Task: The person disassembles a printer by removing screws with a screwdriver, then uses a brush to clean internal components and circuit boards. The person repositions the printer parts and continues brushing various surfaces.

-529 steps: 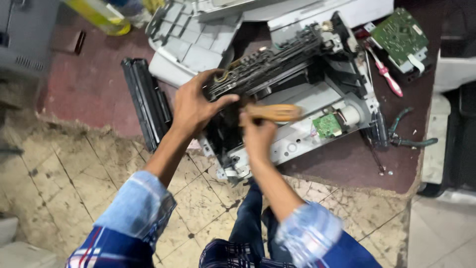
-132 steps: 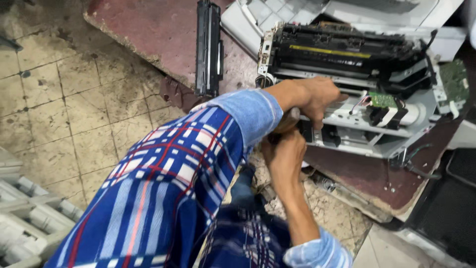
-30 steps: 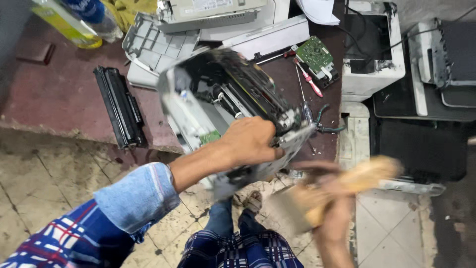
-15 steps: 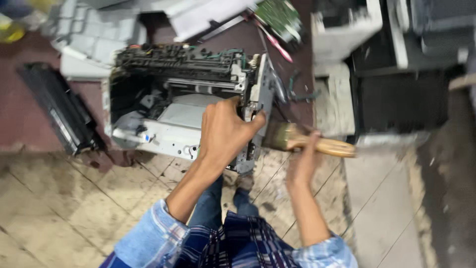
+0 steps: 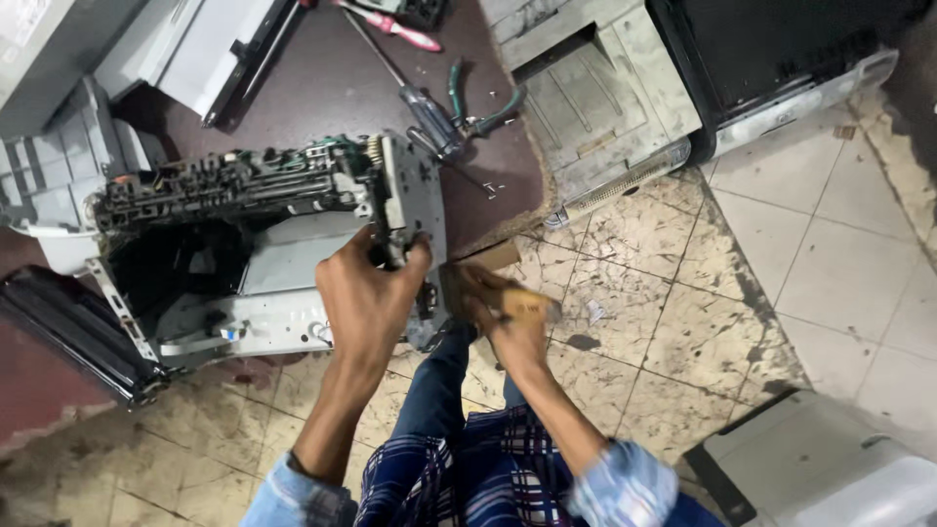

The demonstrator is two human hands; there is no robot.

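A stripped-down printer chassis [image 5: 244, 244] with bare metal frame and rollers rests on the edge of a dark red mat [image 5: 332, 88]. My left hand [image 5: 366, 293] grips the chassis at its right front corner. My right hand [image 5: 498, 312] holds a wooden-handled brush [image 5: 522, 304] low against the right side plate of the chassis; the bristles are hidden behind the hand and the frame.
A black toner cartridge [image 5: 68, 337] lies left of the chassis. Screwdrivers [image 5: 415, 93] and green-handled pliers [image 5: 478, 107] lie on the mat behind it. Grey printer covers [image 5: 195, 49] and other printers [image 5: 683, 78] stand at the back, another grey unit [image 5: 830, 468] at bottom right on dirty floor tiles.
The view has shifted right. My right hand has brought the brush down and inward, against the chassis side. My left hand has stayed on the chassis corner.
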